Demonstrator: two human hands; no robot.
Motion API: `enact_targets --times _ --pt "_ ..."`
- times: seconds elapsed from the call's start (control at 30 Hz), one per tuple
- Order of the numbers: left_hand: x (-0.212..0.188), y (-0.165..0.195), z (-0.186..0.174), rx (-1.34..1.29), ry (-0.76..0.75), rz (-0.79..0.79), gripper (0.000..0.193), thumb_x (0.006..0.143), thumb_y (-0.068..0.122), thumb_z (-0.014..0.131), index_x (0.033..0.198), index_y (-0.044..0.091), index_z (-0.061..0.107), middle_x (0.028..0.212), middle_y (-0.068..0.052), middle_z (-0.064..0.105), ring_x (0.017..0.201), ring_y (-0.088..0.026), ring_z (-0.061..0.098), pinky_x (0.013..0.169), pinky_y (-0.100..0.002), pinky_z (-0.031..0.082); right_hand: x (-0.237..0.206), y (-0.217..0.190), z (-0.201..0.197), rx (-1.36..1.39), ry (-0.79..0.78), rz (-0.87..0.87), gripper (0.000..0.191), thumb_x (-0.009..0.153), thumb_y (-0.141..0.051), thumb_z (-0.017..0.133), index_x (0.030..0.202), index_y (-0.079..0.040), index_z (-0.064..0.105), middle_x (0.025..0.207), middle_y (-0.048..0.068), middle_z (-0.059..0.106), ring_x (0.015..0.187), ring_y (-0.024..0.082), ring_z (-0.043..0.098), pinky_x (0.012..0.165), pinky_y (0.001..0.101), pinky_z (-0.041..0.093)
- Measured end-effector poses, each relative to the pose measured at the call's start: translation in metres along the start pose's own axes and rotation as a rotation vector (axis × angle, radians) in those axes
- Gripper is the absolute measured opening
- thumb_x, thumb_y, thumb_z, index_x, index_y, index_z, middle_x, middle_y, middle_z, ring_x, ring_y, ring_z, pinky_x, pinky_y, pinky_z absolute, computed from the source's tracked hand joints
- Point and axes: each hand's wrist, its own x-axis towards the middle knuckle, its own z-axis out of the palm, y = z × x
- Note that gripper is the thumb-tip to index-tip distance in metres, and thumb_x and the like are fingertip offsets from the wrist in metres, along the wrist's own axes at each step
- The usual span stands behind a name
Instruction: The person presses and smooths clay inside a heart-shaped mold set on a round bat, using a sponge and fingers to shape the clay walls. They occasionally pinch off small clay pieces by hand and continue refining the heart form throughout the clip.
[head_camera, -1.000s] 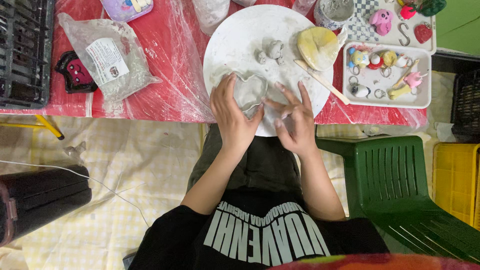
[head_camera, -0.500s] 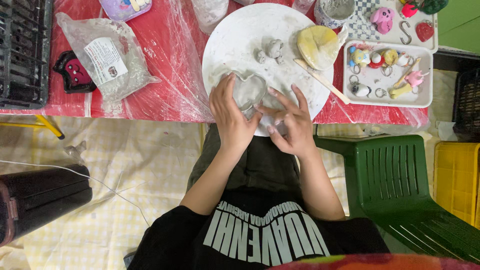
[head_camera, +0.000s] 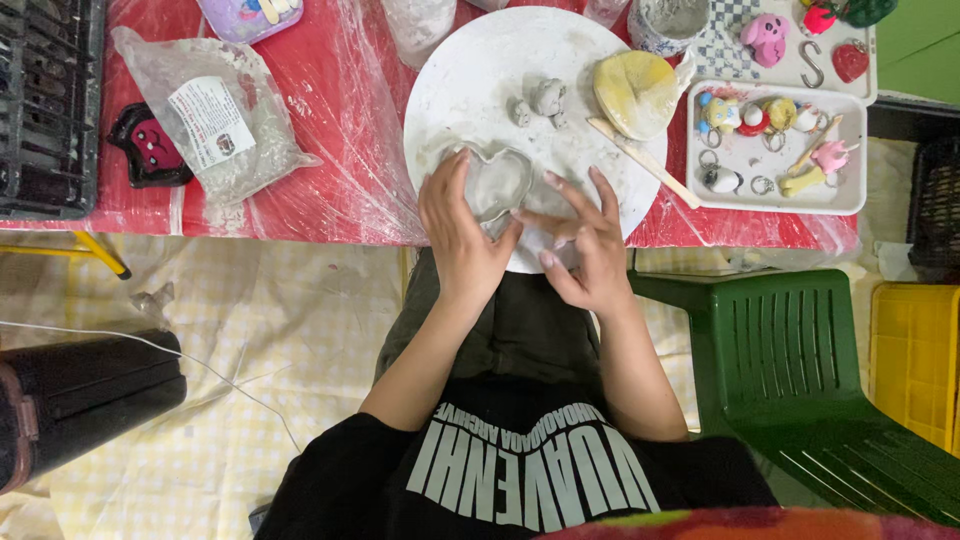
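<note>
Two hands at a heart-shaped slab of grey clay (head_camera: 497, 183) on the round white board (head_camera: 470, 80). Left hand (head_camera: 462, 232) curls around the slab's near-left edge, fingers closed against it; right hand (head_camera: 582, 240) lies spread, fingertips pressing its right lobe. Beyond the fingers: small grey clay lumps (head_camera: 540, 101), a yellow sponge (head_camera: 636, 92), a wooden stick (head_camera: 642, 162). Right of the right hand, white tray (head_camera: 850, 150) holds painted figurines and key rings. Left, a clear bag (head_camera: 215, 125) of grey clay.

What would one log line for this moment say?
left hand: on heart-shaped clay piece | right hand: fingers at its edge | base: round white board | nearby: yellow sponge, wooden stick
</note>
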Motion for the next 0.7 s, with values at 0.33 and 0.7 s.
enact_targets --times 0.33,0.7 --pt "0.0015 -0.0008 -0.0017 0.0 -0.01 0.023 0.081 0.082 0.018 0.085 0.149 0.006 0.041 0.149 -0.014 0.049 0.145 -0.037 0.043 0.126 -0.056 0.028 0.0009 0.0009 -0.0004 -0.001 0.011 0.04 0.02 0.096 -0.008 0.061 0.101 -0.007 0.041 0.119 0.012 0.076 0.146 0.039 0.05 0.129 0.0594 0.018" --pt "0.0017 0.0011 -0.0043 -0.015 -0.037 0.028 0.037 0.084 0.017 0.084 0.119 0.017 0.07 0.143 -0.002 0.054 0.148 -0.034 0.037 0.126 -0.055 0.029 0.0039 -0.002 -0.0002 -0.113 0.003 0.109 0.017 0.1 -0.007 0.059 0.105 -0.008 0.043 0.128 0.014 0.075 0.15 0.037 0.047 0.13 0.0602 0.018"
